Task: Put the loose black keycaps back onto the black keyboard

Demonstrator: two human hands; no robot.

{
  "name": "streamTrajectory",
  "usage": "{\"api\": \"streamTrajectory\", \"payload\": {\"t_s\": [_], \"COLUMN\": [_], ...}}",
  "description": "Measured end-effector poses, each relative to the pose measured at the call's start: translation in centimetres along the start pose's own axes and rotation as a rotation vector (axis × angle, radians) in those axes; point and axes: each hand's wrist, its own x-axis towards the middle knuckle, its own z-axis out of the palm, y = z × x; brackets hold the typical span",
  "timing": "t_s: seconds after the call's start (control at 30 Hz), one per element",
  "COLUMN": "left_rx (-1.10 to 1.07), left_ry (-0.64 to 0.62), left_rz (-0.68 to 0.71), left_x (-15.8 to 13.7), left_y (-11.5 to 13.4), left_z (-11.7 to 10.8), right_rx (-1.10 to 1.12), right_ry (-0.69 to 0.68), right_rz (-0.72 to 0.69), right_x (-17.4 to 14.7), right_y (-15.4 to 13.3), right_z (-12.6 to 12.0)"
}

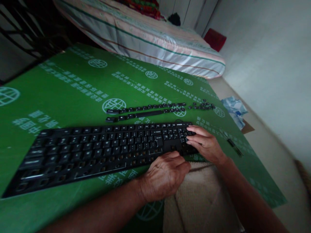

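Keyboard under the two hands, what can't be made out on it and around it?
All in the head view:
- Left hand: fingertips hidden behind its own back and knuckles; whether they hold anything can't be told.
- Keyboard: part of its right end, covered by the left hand and right hand.
- Scattered keycaps: markings too small to read.
- Red patterned cloth: cut off by the top edge.

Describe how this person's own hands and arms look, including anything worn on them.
The left hand and right hand are ungloved, and no rings show on the visible fingers. Both forearms are bare as far as they show, with no sleeves, watch or bracelet.
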Motion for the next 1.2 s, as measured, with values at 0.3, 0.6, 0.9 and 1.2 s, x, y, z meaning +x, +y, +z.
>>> {"api": "streamTrajectory", "payload": {"t_s": [0.3, 0.6, 0.9, 1.2], "left_rx": [0.010, 0.024, 0.007, -0.004], "left_ry": [0.015, 0.029, 0.042, 0.053], "left_rz": [0.002, 0.019, 0.026, 0.025], "left_x": [0.0, 0.0, 0.1, 0.1], "left_y": [0.0, -0.1, -0.1, -0.1], "left_z": [0.1, 0.3, 0.1, 0.2], "right_rx": [-0.174, -0.262, -0.220, -0.256], "right_ry": [0.085, 0.026, 0.173, 0.094], "right_rz": [-0.102, -0.066, 0.007, -0.059], "right_x": [-1.6, -2.0, -2.5, -2.3], "right_y": [-1.5, -2.1, -2.0, -2.0], "right_z": [1.0, 1.0, 1.1, 1.3]}}
